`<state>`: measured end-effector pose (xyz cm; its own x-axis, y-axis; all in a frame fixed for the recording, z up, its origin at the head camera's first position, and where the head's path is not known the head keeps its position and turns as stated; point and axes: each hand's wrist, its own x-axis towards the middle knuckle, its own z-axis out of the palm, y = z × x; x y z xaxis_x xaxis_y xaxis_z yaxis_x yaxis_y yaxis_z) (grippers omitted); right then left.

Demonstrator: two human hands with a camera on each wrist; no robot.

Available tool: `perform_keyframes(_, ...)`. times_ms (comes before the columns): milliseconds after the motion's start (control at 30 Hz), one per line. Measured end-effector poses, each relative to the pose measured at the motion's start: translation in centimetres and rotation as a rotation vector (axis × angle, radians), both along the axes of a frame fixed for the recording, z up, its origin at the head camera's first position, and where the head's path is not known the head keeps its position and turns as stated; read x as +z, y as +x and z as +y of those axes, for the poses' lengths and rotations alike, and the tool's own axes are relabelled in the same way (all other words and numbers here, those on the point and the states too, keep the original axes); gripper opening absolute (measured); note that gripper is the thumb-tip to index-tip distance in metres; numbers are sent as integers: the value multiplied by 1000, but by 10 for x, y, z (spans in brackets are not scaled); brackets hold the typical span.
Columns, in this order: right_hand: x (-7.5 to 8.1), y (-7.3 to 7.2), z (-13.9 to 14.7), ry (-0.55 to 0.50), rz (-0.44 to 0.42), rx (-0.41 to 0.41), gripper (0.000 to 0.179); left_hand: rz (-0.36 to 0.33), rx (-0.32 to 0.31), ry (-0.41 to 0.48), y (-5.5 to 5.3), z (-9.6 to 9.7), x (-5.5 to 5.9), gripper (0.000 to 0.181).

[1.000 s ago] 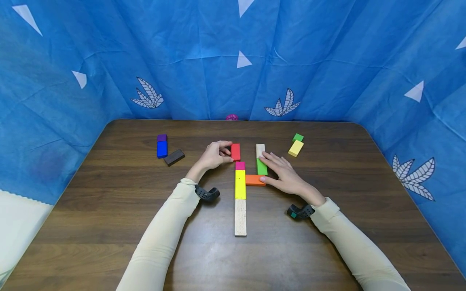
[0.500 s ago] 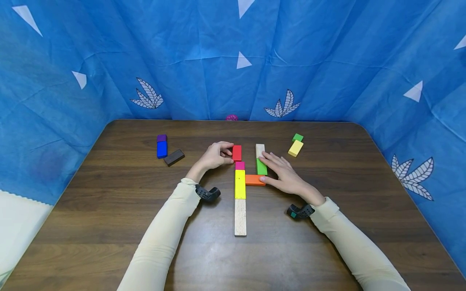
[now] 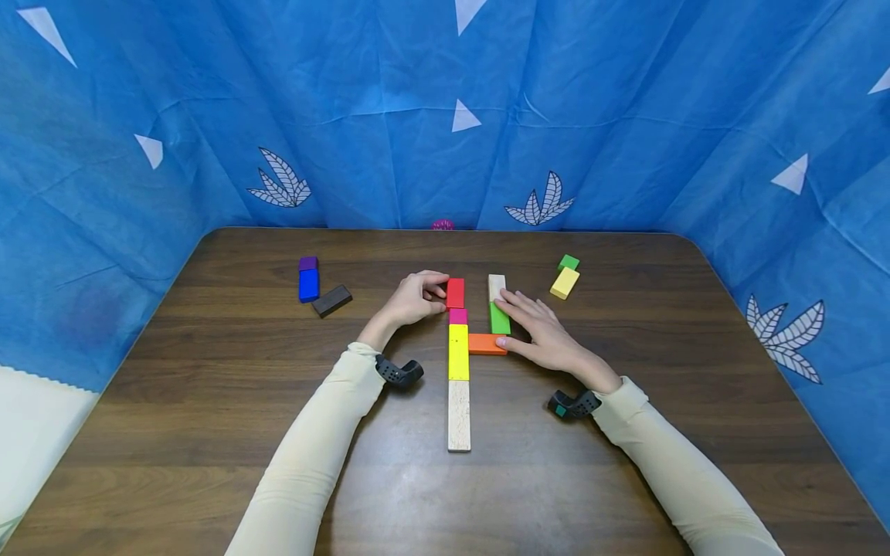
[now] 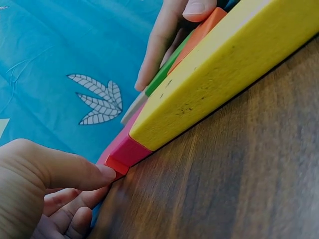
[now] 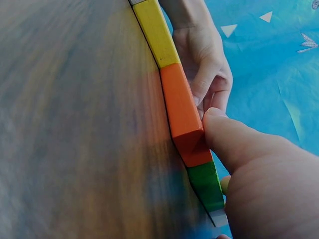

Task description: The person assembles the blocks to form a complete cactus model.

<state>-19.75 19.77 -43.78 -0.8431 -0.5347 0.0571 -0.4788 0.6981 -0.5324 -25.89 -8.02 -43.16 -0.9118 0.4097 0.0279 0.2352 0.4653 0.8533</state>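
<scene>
At the left of the table (image 3: pixel 174 432), a purple block (image 3: pixel 308 263) sits against a blue block (image 3: pixel 309 286), with a dark block (image 3: pixel 332 301) lying aslant just beside them; well across to the right, a small green block (image 3: pixel 568 262) meets a pale yellow block (image 3: pixel 565 283). A blue cloth (image 3: pixel 389 93) hangs behind the far edge. Mid-table, the left hand (image 3: pixel 412 299) pinches the red block (image 3: pixel 455 293) at the far end of the pink block (image 3: pixel 458 316); whether the two touch is hard to tell. Nearer, in line, lie the bright yellow block (image 3: pixel 459 351) and a long bare-wood block (image 3: pixel 459 417). The right hand (image 3: pixel 545 333), fingers straight and spread, rests at the orange block (image 3: pixel 487 344) and the long green block (image 3: pixel 500 318), hiding the orange one's right end and a corner of the green; a short bare-wood block (image 3: pixel 497 286) stretches beyond. In the left-wrist view the thumb covers part of the red block; the right-wrist view blurs much of the table.
</scene>
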Motion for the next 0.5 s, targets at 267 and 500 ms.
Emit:
perform_keyframes(267,0,0,0,9,3,-2,72,29,12,-4,1,1,-2,57)
perform_keyframes(500,1,0,-1,9,-1,-3,72,40,15,-6,2,2,-3,56)
